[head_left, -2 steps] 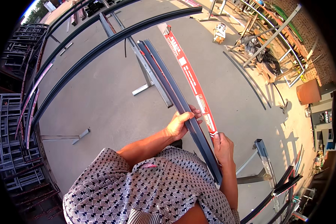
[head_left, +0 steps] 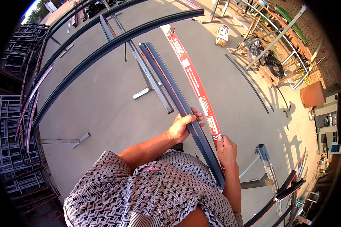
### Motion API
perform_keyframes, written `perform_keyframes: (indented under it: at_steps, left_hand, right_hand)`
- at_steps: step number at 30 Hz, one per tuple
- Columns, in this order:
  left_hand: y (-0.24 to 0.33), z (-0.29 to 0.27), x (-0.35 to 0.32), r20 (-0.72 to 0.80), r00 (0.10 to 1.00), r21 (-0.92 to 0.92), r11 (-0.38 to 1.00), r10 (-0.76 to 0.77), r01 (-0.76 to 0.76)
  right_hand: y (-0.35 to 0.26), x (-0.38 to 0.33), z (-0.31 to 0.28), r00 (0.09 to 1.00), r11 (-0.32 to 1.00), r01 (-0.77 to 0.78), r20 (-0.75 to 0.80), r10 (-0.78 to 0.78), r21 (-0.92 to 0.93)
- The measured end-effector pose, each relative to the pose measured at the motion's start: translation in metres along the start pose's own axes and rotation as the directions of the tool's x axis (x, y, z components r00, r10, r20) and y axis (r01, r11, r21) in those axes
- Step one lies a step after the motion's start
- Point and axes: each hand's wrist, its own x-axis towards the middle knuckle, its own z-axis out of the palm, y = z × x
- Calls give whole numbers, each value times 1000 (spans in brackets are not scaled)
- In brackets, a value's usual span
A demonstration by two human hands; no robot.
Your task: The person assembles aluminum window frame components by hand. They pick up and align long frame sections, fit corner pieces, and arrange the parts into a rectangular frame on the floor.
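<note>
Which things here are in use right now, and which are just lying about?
In use:
- dark grey metal profile, in the left hand
- red-and-white strip, in the right hand

Apparently just lying about:
- black coil
- orange-brown container
- metal frames

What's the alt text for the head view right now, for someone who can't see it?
A person's left hand holds a long dark metal profile, while the right hand pinches a red-and-white printed strip alongside it. Beyond them, a long dark bar crosses above a grey floor; coiled black cable lies at upper right.
</note>
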Motion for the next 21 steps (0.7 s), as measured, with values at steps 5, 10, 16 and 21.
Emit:
perform_keyframes:
  at_steps: [5, 10, 16, 21]
  left_hand:
    - [34, -3, 45, -93, 992, 52, 995, 88, -84]
    - [70, -14, 93, -237, 932, 103, 961, 275, -258]
    - [104, -24, 146, -370, 751, 84, 824, 547, -560]
    - [124, -6, 189, -505, 523, 110, 653, 686, -749]
  right_hand:
    - [20, 67, 5, 999, 999, -28, 29, 27, 36]
    - [55, 153, 8, 997, 975, -55, 73, 40, 215]
    - [91, 269, -3, 985, 975, 92, 124, -119, 204]
    - [110, 388, -29, 954, 963, 171, 210, -215, 209]
